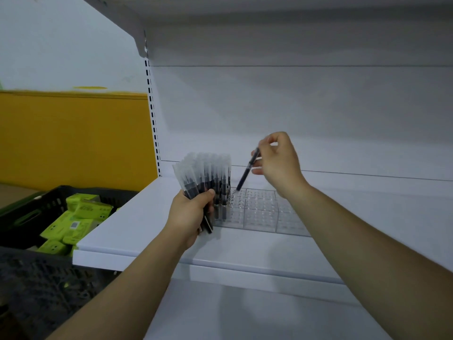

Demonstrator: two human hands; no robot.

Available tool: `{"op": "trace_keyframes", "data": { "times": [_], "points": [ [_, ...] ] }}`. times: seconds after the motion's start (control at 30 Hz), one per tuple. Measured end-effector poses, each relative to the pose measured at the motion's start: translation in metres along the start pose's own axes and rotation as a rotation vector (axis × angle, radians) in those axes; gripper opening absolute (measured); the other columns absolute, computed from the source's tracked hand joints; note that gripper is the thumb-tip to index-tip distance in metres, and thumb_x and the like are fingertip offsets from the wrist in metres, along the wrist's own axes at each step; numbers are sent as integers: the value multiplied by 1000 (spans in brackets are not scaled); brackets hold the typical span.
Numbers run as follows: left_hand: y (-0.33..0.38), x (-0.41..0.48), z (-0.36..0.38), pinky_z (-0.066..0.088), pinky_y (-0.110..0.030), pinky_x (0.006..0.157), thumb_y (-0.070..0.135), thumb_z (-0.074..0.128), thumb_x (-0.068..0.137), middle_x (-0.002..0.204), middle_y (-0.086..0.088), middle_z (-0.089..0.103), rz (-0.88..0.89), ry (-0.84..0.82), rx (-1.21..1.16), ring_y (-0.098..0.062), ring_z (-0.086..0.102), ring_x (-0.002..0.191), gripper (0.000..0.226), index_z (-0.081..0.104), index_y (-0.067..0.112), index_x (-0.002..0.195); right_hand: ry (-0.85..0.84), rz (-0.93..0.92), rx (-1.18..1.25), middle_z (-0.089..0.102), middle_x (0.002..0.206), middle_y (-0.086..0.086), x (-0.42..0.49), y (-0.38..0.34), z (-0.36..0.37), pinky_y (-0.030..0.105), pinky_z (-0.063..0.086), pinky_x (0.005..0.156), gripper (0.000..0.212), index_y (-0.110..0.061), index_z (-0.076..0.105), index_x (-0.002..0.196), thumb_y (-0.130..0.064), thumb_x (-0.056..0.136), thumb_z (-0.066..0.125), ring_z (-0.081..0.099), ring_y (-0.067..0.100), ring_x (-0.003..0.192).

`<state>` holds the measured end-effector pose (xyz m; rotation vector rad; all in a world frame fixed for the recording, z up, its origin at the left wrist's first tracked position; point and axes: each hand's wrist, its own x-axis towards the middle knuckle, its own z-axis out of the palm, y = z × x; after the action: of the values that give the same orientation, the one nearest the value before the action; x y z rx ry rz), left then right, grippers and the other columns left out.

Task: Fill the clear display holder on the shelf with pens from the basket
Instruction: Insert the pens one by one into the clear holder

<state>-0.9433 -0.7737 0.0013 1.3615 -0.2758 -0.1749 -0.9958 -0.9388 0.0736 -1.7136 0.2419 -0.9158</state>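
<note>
At the holder's (262,213) far edge, the right hand (279,163) pinches a pen (246,174) slanted tip-down-left; the left hand (188,215) grips a bundle (203,173).

A single wide-angle camera, worn on the person's head, looked forward and down at close range onto a flat white metal shelf (137,224), with both bare forearms (127,290) reaching in from the bottom edge. The left hand (190,214) and the right hand (279,163) sat near mid-frame. A plain white back panel (294,106) rose beyond them; a black slatted plastic basket (29,212) lay low, left of the left hand.
</note>
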Motion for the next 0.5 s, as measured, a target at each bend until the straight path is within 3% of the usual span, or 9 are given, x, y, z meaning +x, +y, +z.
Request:
{"op": "trace_keyframes", "data": {
  "times": [0.13,0.27,0.37,0.5],
  "points": [
    [-1,1,-1,44,-36,62,5,55,93,62,-6,54,-14,-5,-13,-19,49,58,17,58,6,76,27,-20,-74,61,85,0,11,20,6,43,59,77,12,-21,43,102,-12,97,49,63,18,74],
    [-1,1,-1,45,-37,61,2,46,93,63,-9,55,-68,-52,-48,-21,50,57,20,56,3,75,-17,-48,-123,59,82,-2,15,31,20,52,55,79,15,-23,42,101,-12,96,50,63,25,79],
    [-2,2,-4,47,-38,64,3,47,94,59,-10,55,-86,-80,-3,-23,50,58,23,59,2,74,-30,-77,-148,60,84,0,19,31,26,51,56,75,13,-24,43,102,-14,97,49,64,34,84],
    [-2,2,-5,49,-36,62,3,50,94,58,-6,58,-42,-103,32,-21,53,58,23,61,3,74,-59,-122,-241,63,86,4,25,33,27,40,54,66,12,-25,45,107,-18,97,49,64,32,78]
  ]
}}
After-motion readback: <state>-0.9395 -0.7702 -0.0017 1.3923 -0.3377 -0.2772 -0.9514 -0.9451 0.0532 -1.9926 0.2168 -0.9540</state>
